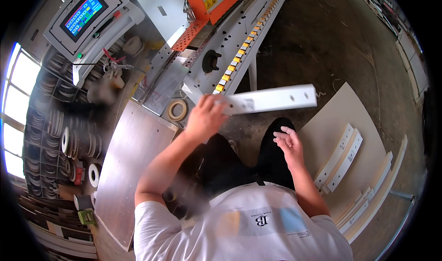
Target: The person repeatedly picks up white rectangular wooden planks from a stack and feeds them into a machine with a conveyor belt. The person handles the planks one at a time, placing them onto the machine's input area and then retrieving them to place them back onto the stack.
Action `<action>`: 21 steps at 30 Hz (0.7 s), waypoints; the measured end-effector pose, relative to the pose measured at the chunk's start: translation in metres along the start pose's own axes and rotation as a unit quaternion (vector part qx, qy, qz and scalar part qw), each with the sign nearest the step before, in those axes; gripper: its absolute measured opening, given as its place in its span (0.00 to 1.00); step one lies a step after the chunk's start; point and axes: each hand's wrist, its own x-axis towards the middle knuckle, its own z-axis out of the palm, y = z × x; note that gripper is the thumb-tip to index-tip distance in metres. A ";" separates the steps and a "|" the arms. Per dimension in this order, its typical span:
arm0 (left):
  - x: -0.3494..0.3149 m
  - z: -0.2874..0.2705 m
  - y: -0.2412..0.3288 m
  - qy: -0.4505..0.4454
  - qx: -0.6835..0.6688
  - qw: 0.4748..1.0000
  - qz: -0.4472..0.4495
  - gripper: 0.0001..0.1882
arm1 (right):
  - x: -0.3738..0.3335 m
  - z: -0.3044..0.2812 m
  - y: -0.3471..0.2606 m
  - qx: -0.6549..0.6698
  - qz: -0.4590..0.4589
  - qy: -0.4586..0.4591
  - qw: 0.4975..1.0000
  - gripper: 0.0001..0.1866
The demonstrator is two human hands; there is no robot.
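Note:
My left hand (205, 118) is closed around one end of a long white board strip (276, 99) with several drilled holes. The strip is slightly blurred and held up level, reaching to the right past the near end of the machine's roller track (233, 64). Above my right knee, my right hand (290, 147) is raised with its fingers apart and bent, holding nothing. It is apart from the strip. Nearest to it on the right, a pair of white drilled strips (343, 157) lies on a large beige board (347, 107).
Ahead stands a grey and orange machine (201, 1) with a control screen (84, 13) at the left. A bare metal-topped table (133, 160) is on my left, near a tape roll (177, 110). Shelves of edging rolls (66, 139) stand farther left. More long strips (373, 196) lie at the right.

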 end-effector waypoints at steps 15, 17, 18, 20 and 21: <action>-0.058 -0.025 -0.222 -0.007 0.251 0.920 -0.300 0.11 | -0.004 -0.031 0.065 -0.249 -0.053 -0.009 0.967 0.19; -0.053 -0.024 -0.227 -0.013 0.264 0.921 -0.285 0.11 | -0.003 -0.031 0.066 -0.266 -0.059 -0.006 0.962 0.19; -0.052 -0.021 -0.230 -0.005 0.265 0.923 -0.281 0.10 | -0.002 -0.031 0.066 -0.274 -0.064 -0.004 0.959 0.19; -0.047 -0.015 -0.233 0.011 0.265 0.925 -0.270 0.10 | -0.001 -0.031 0.067 -0.289 -0.075 0.000 0.954 0.18; -0.044 -0.012 -0.234 0.016 0.267 0.925 -0.271 0.10 | 0.000 -0.030 0.068 -0.295 -0.076 0.001 0.953 0.18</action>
